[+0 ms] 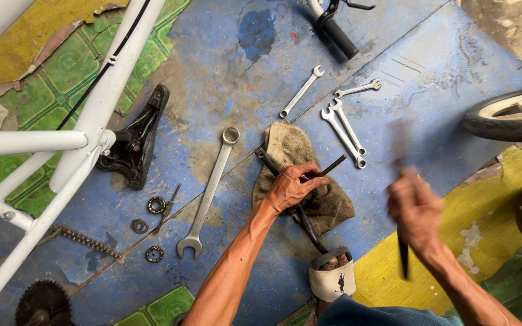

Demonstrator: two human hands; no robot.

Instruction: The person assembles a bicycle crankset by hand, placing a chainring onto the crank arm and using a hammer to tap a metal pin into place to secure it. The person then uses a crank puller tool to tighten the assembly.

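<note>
Left hand: where the brown rag (300, 175) lies mid-floor, we see our left hand (291, 187) clamped on a thin metal rod (327, 168).
Right hand: our right hand (415, 208) is closed around a blurred dark tool (402, 181).

rag (291, 151) under left hand (291, 186), big spanner (208, 190) left, small spanners (342, 124) behind

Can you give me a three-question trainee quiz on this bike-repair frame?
1. True or false: the left hand presses a thin dark rod onto the cloth.
2. What lies left of the cloth: A) large spanner B) pliers C) a saw?
3. Why is the tool in the right hand hard to identify?

Key: 1 true; 2 A; 3 it is motion-blurred, a dark handle showing below the fist.
</note>
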